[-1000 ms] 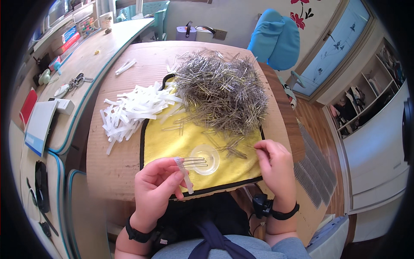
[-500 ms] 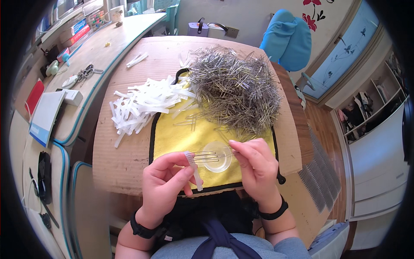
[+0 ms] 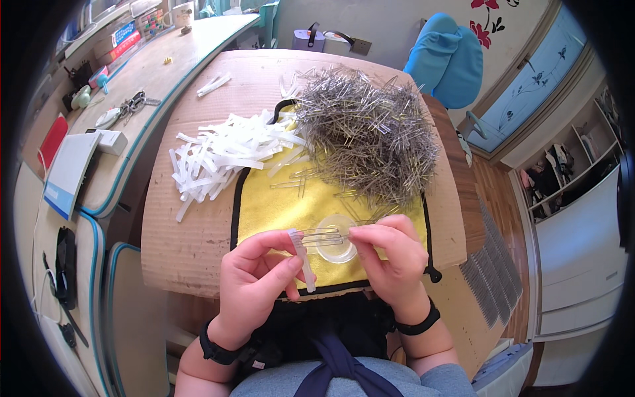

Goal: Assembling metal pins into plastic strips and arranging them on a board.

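Observation:
My left hand [image 3: 254,274] pinches a translucent white plastic strip [image 3: 305,264], held nearly upright. Several thin U-shaped wire pins [image 3: 319,231] stick out of the strip's upper part to the right. Closed fingertips of my right hand [image 3: 395,259] grip another wire pin, which points at the strip among the others; its far end is hard to make out. Under the pins, a small round clear dish [image 3: 337,257] rests on a yellow cloth [image 3: 264,208] with black edging. Beyond my hands lie a big tangled heap of wire pins [image 3: 370,132] and a pile of white strips [image 3: 221,155].
A cardboard sheet [image 3: 178,251] covers the table under the cloth. Along the left runs a desk [image 3: 178,63] with keys [image 3: 135,102] and a white box [image 3: 111,142]. A blue-covered chair [image 3: 446,59] stands at the back right. Rows of grey pinned strips [image 3: 493,271] lie at the lower right.
My right hand has brought its pin leftward, closer to the strip and the pins in it. My left hand keeps its hold with little movement. The view has shifted slightly.

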Tool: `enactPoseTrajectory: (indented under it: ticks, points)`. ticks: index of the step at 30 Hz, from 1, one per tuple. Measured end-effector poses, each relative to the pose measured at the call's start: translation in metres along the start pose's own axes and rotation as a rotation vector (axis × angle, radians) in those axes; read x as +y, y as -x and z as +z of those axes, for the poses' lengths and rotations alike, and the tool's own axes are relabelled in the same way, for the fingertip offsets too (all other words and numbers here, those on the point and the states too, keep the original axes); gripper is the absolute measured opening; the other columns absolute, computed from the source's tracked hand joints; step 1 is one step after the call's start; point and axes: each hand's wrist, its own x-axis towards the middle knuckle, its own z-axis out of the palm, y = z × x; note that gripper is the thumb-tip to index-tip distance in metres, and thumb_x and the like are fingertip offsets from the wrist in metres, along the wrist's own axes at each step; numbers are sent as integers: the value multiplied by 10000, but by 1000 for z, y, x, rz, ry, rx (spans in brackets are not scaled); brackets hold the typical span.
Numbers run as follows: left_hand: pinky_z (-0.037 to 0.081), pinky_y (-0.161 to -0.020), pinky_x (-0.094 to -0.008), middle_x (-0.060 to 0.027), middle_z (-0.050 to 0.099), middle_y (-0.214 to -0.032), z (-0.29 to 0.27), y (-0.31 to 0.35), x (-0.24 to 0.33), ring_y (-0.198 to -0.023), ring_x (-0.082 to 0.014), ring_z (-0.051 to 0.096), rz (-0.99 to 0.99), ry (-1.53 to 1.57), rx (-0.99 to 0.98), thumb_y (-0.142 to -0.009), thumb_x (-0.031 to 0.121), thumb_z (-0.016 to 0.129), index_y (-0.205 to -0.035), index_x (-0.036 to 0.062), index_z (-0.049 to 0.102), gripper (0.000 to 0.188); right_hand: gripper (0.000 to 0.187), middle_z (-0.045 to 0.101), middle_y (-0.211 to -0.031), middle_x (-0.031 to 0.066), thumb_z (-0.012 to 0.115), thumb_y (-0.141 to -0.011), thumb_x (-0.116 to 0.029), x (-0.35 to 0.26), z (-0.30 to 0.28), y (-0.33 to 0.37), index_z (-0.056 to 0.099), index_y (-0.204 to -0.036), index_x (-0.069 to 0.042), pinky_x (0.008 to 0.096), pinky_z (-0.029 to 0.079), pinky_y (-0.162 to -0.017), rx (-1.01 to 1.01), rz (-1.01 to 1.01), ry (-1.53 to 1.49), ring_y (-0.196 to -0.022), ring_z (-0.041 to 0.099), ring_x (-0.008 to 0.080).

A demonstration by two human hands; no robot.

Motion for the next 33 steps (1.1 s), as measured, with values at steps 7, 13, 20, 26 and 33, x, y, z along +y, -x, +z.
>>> enactPoseTrajectory:
  ticks: [7,13,20,26,33]
  points:
    - [482,-478,-188,-100,578,-894,1,0,1,-679,-132,608,-13,26,-10,-780,-40,545,-1035,-48,505,258,203,616,-744,81,662,-666,70,-5,3,10,537,-786,-36,257,451,-576,215,236,-403,-654,551,171]
    - [476,-479,-176,-87,569,-920,2,-1,1,-702,-126,604,-57,-25,-68,-786,-26,559,-1032,-45,505,253,243,614,-764,96,658,-681,61,-21,11,16,508,-842,-41,256,464,-586,205,126,-481,-686,572,183]
    - [471,-480,-170,-86,572,-922,0,0,2,-697,-110,596,-55,-62,-82,-789,-22,561,-1027,-45,509,245,230,611,-751,98,664,-674,62,-21,20,17,527,-827,-41,249,466,-559,204,139,-465,-654,578,179]
    - [467,-476,-165,-79,582,-895,1,2,1,-695,-97,592,-33,-41,-79,-782,-26,568,-1016,-46,523,240,238,606,-768,103,662,-683,58,-25,17,18,481,-811,-29,251,469,-568,166,201,-479,-663,587,169]
    - [466,-475,-165,-75,592,-845,7,1,-4,-673,-99,594,5,-198,-31,-778,-33,565,-1008,-29,549,231,317,593,-908,124,628,-726,47,-38,-2,9,405,-940,-22,281,441,-759,86,622,-586,-777,553,153]
